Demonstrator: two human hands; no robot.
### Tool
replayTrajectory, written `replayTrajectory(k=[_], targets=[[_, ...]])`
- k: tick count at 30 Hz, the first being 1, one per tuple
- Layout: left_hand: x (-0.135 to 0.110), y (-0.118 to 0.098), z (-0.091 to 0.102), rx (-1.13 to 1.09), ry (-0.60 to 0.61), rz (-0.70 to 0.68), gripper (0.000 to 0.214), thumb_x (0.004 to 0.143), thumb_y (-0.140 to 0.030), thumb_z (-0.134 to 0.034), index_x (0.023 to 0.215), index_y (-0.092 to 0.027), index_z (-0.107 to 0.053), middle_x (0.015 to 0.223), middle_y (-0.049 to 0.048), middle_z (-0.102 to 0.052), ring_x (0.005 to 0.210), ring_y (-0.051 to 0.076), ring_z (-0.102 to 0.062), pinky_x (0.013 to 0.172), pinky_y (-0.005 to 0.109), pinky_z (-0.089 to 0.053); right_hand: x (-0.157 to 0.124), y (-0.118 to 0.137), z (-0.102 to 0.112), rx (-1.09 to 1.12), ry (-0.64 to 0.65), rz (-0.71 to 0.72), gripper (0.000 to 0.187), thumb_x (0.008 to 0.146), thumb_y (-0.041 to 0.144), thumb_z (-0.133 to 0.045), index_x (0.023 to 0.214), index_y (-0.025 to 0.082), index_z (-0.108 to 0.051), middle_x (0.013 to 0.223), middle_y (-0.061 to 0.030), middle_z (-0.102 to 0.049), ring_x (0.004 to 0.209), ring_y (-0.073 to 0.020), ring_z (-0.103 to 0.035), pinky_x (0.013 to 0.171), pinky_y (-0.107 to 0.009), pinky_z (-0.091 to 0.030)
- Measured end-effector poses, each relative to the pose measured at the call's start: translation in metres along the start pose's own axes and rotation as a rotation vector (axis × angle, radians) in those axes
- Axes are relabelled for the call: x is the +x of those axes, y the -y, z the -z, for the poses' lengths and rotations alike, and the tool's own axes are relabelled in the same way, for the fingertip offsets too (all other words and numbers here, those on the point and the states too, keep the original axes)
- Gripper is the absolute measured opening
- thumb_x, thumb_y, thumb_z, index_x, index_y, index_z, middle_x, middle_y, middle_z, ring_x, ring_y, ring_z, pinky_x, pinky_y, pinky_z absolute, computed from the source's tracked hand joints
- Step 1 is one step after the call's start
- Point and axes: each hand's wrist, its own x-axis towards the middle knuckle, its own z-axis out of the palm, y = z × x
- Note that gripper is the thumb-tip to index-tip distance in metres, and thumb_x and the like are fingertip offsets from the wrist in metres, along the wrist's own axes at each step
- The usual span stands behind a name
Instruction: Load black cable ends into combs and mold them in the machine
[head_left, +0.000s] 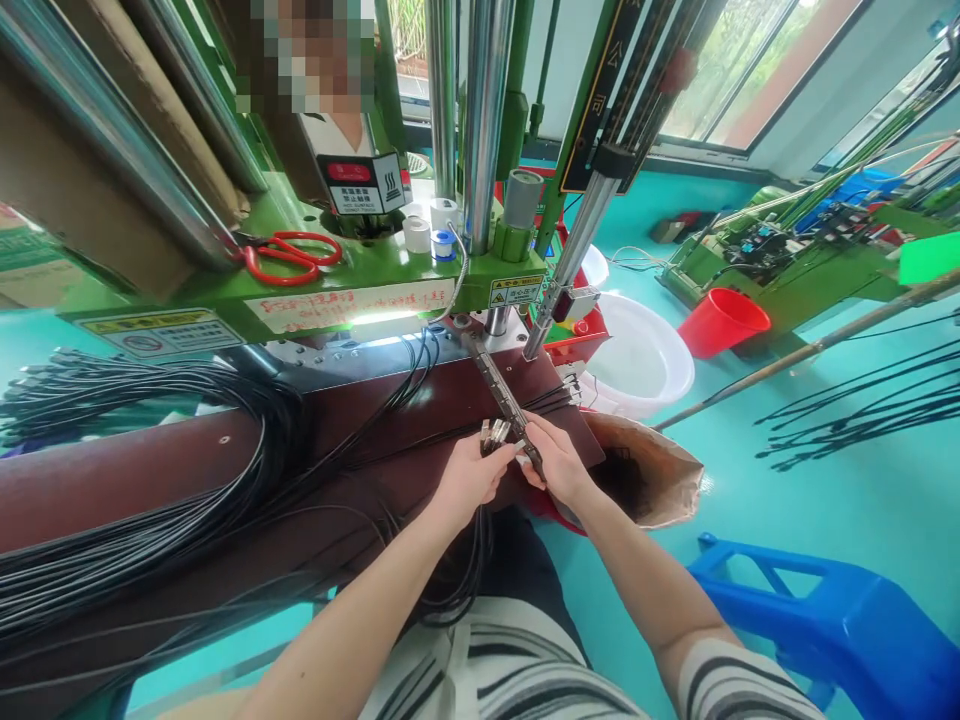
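My left hand (472,472) is closed around a bunch of black cables whose metal connector ends (495,434) poke up above its fingers. The loose lengths of those cables (471,565) hang below it. In my right hand (556,460) is the near end of a long, narrow metal bar (496,385), with a row of small slots or fittings along it. The far end of the bar lies towards the machine's metal plate. The fingertips of both hands meet near the bar, and what lies right between them is partly hidden.
A thick bundle of black cables (262,440) covers the left of the brown table (150,480). Red scissors (292,258) and tape rolls (442,240) lie on the green machine (495,270). A paper-lined bin (667,475), white tub (660,345) and blue stool (840,610) stand right.
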Motion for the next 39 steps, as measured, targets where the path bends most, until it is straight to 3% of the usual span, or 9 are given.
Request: replayTrajectory(k=[4, 6, 9, 12, 14, 18, 28, 32, 39], targets=[[0.000, 0.001, 0.000, 0.031, -0.047, -0.028, 0.027, 0.067, -0.035, -0.060, 0.067, -0.019, -0.039, 0.039, -0.0118, -0.028, 0.030, 0.002, -0.020, 0.029, 0.015, -0.015, -0.005, 0.000, -0.007, -0.187, -0.044, 0.101, 0.043, 0.084, 0.041, -0.043, 0.117, 0.015, -0.050, 0.051, 0.0063, -0.043, 0.034, -0.0035, -0.035, 0.031, -0.015, -0.026], [0.000, 0.000, 0.001, 0.110, -0.071, -0.085, 0.027, 0.069, -0.037, -0.058, 0.064, -0.018, -0.040, 0.041, -0.0092, -0.034, 0.030, 0.003, -0.027, 0.030, 0.016, -0.021, -0.006, 0.000, -0.009, -0.204, -0.052, 0.126, 0.041, 0.084, 0.040, -0.043, 0.116, 0.015, -0.051, 0.051, 0.0060, -0.043, 0.035, -0.0032, -0.036, 0.032, -0.015, -0.028], [0.001, -0.003, 0.004, 0.184, -0.152, -0.203, 0.028, 0.074, -0.042, -0.053, 0.067, -0.016, -0.047, 0.049, -0.0044, -0.045, 0.038, 0.006, -0.042, 0.036, 0.017, -0.033, -0.006, 0.002, -0.008, -0.081, -0.061, 0.051, 0.042, 0.082, 0.041, -0.046, 0.116, 0.017, -0.050, 0.055, 0.0053, -0.045, 0.034, -0.0031, -0.036, 0.030, -0.014, -0.025], [0.002, -0.007, 0.007, 0.038, -0.261, -0.235, 0.029, 0.077, -0.047, -0.047, 0.080, -0.019, -0.046, 0.048, -0.0091, -0.036, 0.035, 0.004, -0.032, 0.033, 0.015, -0.027, -0.005, 0.005, -0.003, 0.071, -0.062, -0.026, 0.049, 0.079, 0.043, -0.050, 0.123, 0.021, -0.044, 0.055, 0.0057, -0.046, 0.034, -0.0035, -0.036, 0.028, -0.013, -0.021], [0.003, -0.007, 0.008, -0.026, -0.247, -0.186, 0.027, 0.077, -0.048, -0.047, 0.080, -0.021, -0.042, 0.046, -0.0114, -0.029, 0.033, 0.004, -0.022, 0.031, 0.014, -0.020, -0.003, 0.005, 0.000, 0.123, -0.044, -0.036, 0.053, 0.078, 0.044, -0.052, 0.125, 0.021, -0.042, 0.053, 0.0063, -0.045, 0.034, -0.0034, -0.035, 0.028, -0.012, -0.020], [0.006, 0.002, 0.007, 0.095, -0.139, -0.098, 0.027, 0.069, -0.041, -0.059, 0.072, -0.019, -0.044, 0.043, -0.0106, -0.032, 0.033, 0.003, -0.023, 0.033, 0.015, -0.017, -0.001, 0.002, 0.004, 0.135, -0.002, -0.049, 0.054, 0.078, 0.044, -0.054, 0.125, 0.020, -0.044, 0.053, 0.0057, -0.045, 0.033, -0.0033, -0.035, 0.027, -0.012, -0.021], [0.008, 0.004, 0.009, 0.112, -0.228, -0.117, 0.025, 0.059, -0.034, -0.068, 0.063, -0.017, -0.051, 0.042, -0.0078, -0.038, 0.035, 0.004, -0.029, 0.036, 0.018, -0.019, -0.003, 0.005, 0.002, -0.004, 0.066, -0.027, 0.051, 0.081, 0.041, -0.050, 0.127, 0.020, -0.045, 0.054, 0.0064, -0.042, 0.036, -0.0022, -0.033, 0.030, -0.013, -0.023], [0.005, 0.003, 0.010, 0.140, -0.216, -0.153, 0.026, 0.060, -0.036, -0.067, 0.064, -0.017, -0.049, 0.044, -0.0075, -0.039, 0.035, 0.004, -0.030, 0.036, 0.018, -0.021, -0.005, 0.004, -0.003, -0.093, 0.049, 0.000, 0.051, 0.081, 0.040, -0.050, 0.127, 0.020, -0.045, 0.055, 0.0060, -0.042, 0.040, -0.0027, -0.032, 0.034, -0.014, -0.028], [0.002, -0.010, 0.011, -0.037, -0.244, -0.170, 0.028, 0.078, -0.049, -0.046, 0.077, -0.023, -0.033, 0.045, -0.0117, -0.032, 0.031, 0.003, -0.020, 0.030, 0.014, -0.015, -0.005, 0.004, 0.001, 0.029, -0.013, -0.035, 0.050, 0.078, 0.041, -0.053, 0.124, 0.021, -0.048, 0.057, 0.0046, -0.045, 0.040, -0.0036, -0.036, 0.031, -0.013, -0.025]])
